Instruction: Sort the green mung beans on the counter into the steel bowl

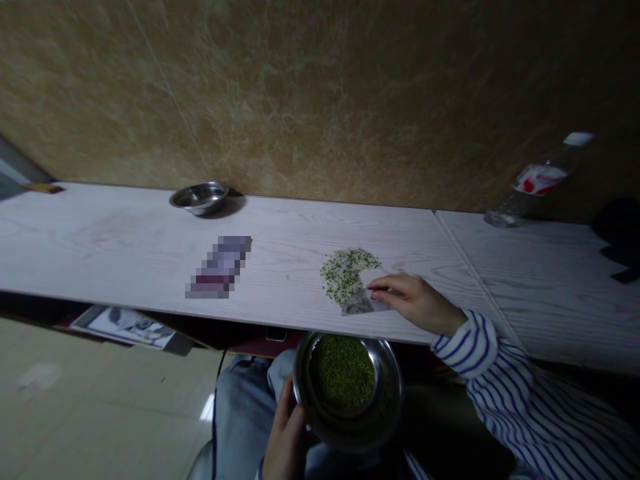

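My left hand (286,433) grips the rim of a shiny metal bowl (393,393), its thumb on the near left side. Many small green beans (345,373) lie in the bowl, which is held over my lap below the table edge. On the table, a flat patch of green beans mixed with white grains (344,275) is spread out. My right hand (407,298) is at the right side of this patch, thumb and forefinger pinched together. What they hold, if anything, is too small to make out. A greyish see-through piece (356,303) lies just left of the fingertips.
A small metal bowl (200,198) stands near the wall, with a pixelated flat item (220,267) in front of it. At the right stands a plastic bottle (537,180) with a white cap, beside a dark object (620,230). An open drawer (180,343) sticks out under the table (290,267).
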Available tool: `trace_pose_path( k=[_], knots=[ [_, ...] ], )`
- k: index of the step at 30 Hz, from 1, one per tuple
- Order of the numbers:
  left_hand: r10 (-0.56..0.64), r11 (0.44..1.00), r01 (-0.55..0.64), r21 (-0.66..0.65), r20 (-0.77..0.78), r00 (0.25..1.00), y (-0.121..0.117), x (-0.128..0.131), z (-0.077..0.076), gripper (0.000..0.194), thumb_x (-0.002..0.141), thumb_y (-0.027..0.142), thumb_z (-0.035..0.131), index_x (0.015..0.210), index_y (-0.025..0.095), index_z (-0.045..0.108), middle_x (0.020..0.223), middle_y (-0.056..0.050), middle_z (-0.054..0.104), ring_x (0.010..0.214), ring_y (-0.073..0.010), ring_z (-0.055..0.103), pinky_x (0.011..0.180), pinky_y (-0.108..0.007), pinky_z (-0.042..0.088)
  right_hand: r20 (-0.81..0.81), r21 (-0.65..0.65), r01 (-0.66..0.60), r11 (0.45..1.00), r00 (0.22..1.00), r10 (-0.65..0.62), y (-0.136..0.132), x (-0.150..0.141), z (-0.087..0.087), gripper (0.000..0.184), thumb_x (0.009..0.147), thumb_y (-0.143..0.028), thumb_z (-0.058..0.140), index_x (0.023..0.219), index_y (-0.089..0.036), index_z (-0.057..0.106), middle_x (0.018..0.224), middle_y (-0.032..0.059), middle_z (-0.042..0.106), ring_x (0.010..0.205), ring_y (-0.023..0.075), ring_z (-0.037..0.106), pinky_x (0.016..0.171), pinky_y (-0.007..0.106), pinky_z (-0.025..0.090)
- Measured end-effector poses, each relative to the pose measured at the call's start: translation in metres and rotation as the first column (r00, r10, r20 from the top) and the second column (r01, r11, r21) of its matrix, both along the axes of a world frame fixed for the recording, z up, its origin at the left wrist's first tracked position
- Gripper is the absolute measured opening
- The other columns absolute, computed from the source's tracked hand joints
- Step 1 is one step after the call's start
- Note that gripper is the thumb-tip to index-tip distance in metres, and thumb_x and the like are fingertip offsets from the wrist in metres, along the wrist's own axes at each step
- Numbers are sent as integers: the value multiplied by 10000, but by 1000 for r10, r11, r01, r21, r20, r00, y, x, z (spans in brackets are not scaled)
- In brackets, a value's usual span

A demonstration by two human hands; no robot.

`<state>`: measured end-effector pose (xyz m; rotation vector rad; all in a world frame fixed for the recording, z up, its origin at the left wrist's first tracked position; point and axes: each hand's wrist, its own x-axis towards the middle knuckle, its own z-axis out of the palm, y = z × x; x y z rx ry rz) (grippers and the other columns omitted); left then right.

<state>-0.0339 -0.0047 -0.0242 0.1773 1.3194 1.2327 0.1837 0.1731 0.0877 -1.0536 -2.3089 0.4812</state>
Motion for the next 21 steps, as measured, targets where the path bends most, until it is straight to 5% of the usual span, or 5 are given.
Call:
trace_pose_path(
  k=[14, 21],
  knots=[
    [-22, 1000, 22, 13, -12, 1000, 9, 3, 6, 795, 663, 376, 657, 1413, 264, 419, 1320, -102, 556, 1038, -285, 563, 616, -277, 493, -48, -43, 12, 999, 999, -14, 41, -17, -1, 220, 872, -208, 583, 1046, -239, 714, 1018, 43, 753, 911, 187, 699, 838, 373, 554],
    [-9, 1000, 9, 21, 41, 999, 9, 9, 13, 781, 662, 393, 687, 1396, 266, 450, 1275, -104, 585, 977, -262, 587, 675, -296, 512, -218, -20, 106, 994, 970, -107, 48, -15, -4, 208, 866, -254, 592, 1026, -212, 718, 996, 52, 753, 908, 191, 696, 814, 349, 560]
  ],
)
